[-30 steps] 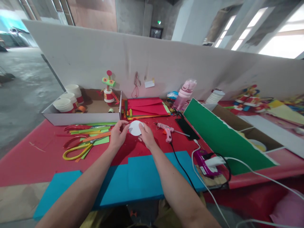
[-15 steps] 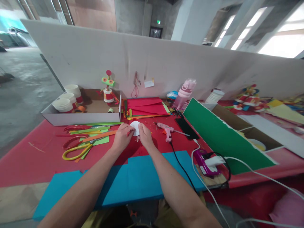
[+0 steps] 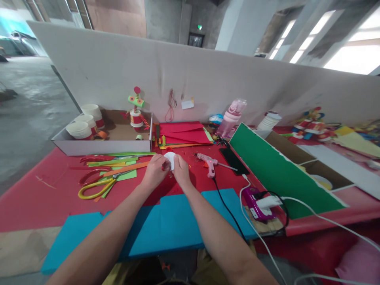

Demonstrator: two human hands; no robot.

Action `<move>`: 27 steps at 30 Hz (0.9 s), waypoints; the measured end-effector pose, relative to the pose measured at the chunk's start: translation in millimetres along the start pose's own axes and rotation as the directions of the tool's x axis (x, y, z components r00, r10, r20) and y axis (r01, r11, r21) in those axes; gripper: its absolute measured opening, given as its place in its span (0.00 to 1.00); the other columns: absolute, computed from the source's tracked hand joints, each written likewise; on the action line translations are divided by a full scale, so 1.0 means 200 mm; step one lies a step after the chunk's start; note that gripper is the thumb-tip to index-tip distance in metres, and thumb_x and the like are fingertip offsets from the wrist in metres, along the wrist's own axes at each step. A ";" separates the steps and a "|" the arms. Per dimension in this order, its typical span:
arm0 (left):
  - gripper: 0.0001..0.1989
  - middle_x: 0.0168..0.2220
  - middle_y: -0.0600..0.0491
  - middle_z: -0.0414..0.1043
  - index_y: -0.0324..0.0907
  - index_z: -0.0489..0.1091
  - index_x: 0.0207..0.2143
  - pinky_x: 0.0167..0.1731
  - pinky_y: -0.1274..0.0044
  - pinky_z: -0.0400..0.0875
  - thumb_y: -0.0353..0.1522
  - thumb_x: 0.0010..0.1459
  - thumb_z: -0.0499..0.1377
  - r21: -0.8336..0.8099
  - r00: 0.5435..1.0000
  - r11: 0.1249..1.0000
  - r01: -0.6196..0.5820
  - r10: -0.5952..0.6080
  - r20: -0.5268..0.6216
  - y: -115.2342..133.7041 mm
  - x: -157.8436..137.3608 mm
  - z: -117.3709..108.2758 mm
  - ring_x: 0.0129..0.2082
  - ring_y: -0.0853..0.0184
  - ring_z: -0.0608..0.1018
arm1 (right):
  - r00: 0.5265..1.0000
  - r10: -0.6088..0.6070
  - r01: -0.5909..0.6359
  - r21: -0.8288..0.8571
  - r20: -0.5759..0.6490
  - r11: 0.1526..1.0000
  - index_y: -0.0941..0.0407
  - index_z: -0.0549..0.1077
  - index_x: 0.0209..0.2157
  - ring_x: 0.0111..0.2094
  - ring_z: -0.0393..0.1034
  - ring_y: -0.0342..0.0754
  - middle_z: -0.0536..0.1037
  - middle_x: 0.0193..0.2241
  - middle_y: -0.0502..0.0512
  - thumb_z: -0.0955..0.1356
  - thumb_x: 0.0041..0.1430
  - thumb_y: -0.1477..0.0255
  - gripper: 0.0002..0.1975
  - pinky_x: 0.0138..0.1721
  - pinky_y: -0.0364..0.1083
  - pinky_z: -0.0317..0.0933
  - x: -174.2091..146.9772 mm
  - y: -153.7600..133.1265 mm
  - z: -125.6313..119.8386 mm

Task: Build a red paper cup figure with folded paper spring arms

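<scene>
Above the red table, a white round piece (image 3: 170, 159) is gripped by my right hand (image 3: 181, 171), the thumb lying along its right side. I cannot tell whether it is a flat disc or the end of a paper cup. My left hand (image 3: 155, 171) is closed at its left edge, fingers curled around a small red piece (image 3: 164, 166) mostly hidden by them. An orange paper strip (image 3: 127, 168) runs up to the left hand. Yellow-handled scissors (image 3: 96, 190) lie further left among green strips. To the right rests a pink glue gun (image 3: 210, 163).
A white box (image 3: 102, 147) at the back left holds paper cups (image 3: 79, 130) and a cup figure (image 3: 136, 118). Red paper sheets (image 3: 184, 132) lie behind my hands. A phone (image 3: 231, 160), a purple power strip (image 3: 259, 205) with cables, and a green board (image 3: 279, 170) are rightward.
My left fingers have curled in more, and the red piece between them shows less. The right hand keeps hold of the white round piece, and the view has shifted slightly.
</scene>
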State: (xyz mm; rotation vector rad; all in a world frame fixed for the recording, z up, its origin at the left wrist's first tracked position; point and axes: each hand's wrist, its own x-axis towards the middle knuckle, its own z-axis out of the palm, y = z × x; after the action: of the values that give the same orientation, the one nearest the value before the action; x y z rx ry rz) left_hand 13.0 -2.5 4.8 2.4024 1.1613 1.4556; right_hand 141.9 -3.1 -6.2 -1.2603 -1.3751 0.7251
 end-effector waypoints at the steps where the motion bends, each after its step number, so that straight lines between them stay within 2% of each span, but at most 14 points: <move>1: 0.09 0.25 0.54 0.66 0.42 0.64 0.23 0.31 0.75 0.64 0.21 0.50 0.55 0.005 1.000 1.000 -0.003 0.003 -0.005 0.00 0.00 0.00 0.30 0.66 0.67 | 1.000 0.014 -0.014 0.007 -0.003 1.000 0.52 0.65 0.27 0.29 0.66 0.48 0.70 0.24 0.52 0.56 0.65 0.58 0.18 0.28 0.42 0.57 0.00 0.00 0.00; 8: 0.09 0.25 0.53 0.65 0.42 0.64 0.23 0.31 0.75 0.65 0.21 0.49 0.55 0.030 0.999 0.999 -0.021 0.023 -0.038 0.02 0.01 0.02 0.30 0.66 0.67 | 0.993 0.111 -0.108 0.061 -0.050 0.992 0.53 0.68 0.31 0.29 0.67 0.47 0.72 0.27 0.53 0.56 0.64 0.57 0.18 0.24 0.42 0.59 0.00 0.03 0.02; 12: 0.09 0.26 0.53 0.67 0.42 0.64 0.24 0.34 0.74 0.66 0.21 0.49 0.54 0.073 0.998 0.997 0.010 -0.006 -0.064 0.00 0.01 0.00 0.31 0.65 0.68 | 0.978 0.195 -0.173 0.226 -0.078 0.959 0.54 0.68 0.32 0.22 0.65 0.44 0.71 0.25 0.51 0.58 0.62 0.54 0.19 0.18 0.41 0.58 0.02 0.05 0.01; 16: 0.07 0.28 0.53 0.68 0.43 0.65 0.26 0.34 0.74 0.66 0.22 0.50 0.55 0.116 0.992 0.988 0.104 -0.095 -0.080 -0.02 0.01 -0.03 0.32 0.65 0.70 | 0.967 0.246 -0.202 0.390 -0.066 0.898 0.54 0.67 0.33 0.14 0.58 0.41 0.69 0.21 0.48 0.59 0.61 0.51 0.20 0.13 0.41 0.55 0.04 0.04 -0.01; 20: 0.07 0.31 0.52 0.71 0.43 0.67 0.30 0.35 0.75 0.67 0.23 0.52 0.54 0.073 0.988 0.986 0.149 -0.145 -0.059 -0.02 -0.01 -0.04 0.33 0.65 0.73 | 0.973 0.228 -0.203 0.375 -0.023 0.905 0.55 0.68 0.32 0.14 0.57 0.40 0.68 0.20 0.48 0.60 0.61 0.50 0.21 0.13 0.41 0.55 0.04 0.03 -0.02; 25: 0.07 0.35 0.50 0.75 0.42 0.71 0.36 0.39 0.73 0.71 0.28 0.59 0.53 0.022 0.992 0.992 0.123 -0.123 -0.002 -0.02 -0.01 -0.03 0.36 0.64 0.76 | 0.980 0.198 -0.198 0.295 0.033 0.935 0.55 0.69 0.32 0.13 0.58 0.40 0.67 0.18 0.46 0.60 0.60 0.50 0.22 0.13 0.41 0.55 0.03 0.03 -0.01; 27: 0.11 0.38 0.48 0.76 0.42 0.73 0.40 0.42 0.70 0.72 0.28 0.60 0.52 0.024 0.997 0.997 0.080 -0.080 -0.006 -0.01 0.00 -0.02 0.40 0.63 0.76 | 0.982 0.176 -0.188 0.290 0.069 0.938 0.55 0.69 0.32 0.14 0.58 0.41 0.66 0.17 0.46 0.60 0.60 0.50 0.21 0.14 0.41 0.55 0.02 0.03 -0.01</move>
State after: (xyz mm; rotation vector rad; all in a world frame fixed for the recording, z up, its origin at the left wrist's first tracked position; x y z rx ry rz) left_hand 8.3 -3.5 6.1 2.3404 1.2679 1.4326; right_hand 145.8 2.3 -10.3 -1.1459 -1.1409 1.0501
